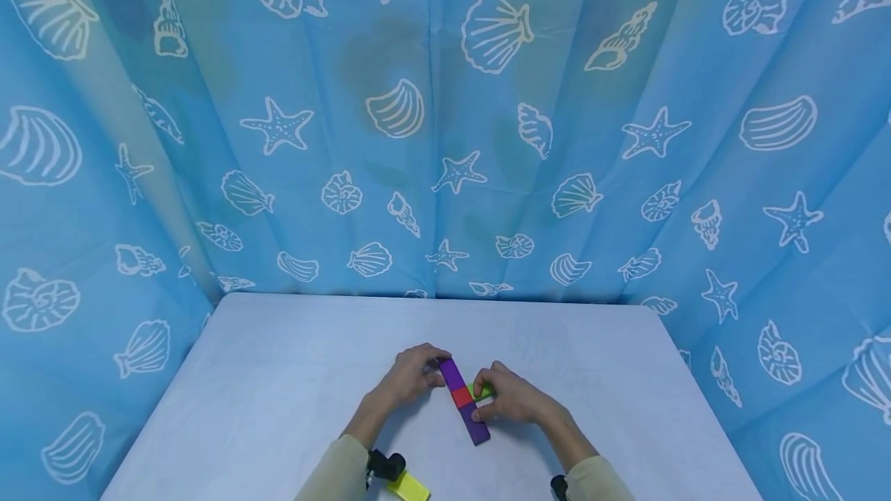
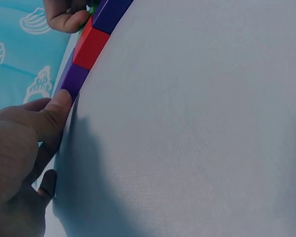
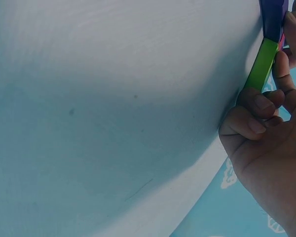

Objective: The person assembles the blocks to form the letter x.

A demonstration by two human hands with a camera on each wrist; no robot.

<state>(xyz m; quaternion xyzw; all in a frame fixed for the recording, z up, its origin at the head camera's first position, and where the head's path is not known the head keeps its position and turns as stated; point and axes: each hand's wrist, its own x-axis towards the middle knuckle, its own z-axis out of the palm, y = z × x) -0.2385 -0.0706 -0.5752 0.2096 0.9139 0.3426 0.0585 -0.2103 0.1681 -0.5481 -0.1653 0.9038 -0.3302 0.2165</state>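
Three blocks lie end to end in a slanting row on the table: a purple block [image 1: 452, 374] at the far end, a red block [image 1: 462, 397] in the middle and a dark purple block [image 1: 475, 424] nearest. A green block [image 1: 482, 391] juts out from the row's right side. My left hand [image 1: 414, 372] pinches the far end of the purple block, its thumb [image 2: 62, 98] on the side. With curled fingers my right hand [image 1: 513, 395] holds the green block, while its thumb touches the dark purple block. Those fingers partly cover the green block.
A yellow block [image 1: 408, 487] lies near the front, beside the black strap gear [image 1: 386, 465] on my left wrist. The white table [image 1: 292, 346] ends at a blue shell-print curtain [image 1: 418, 199] behind and at both sides.
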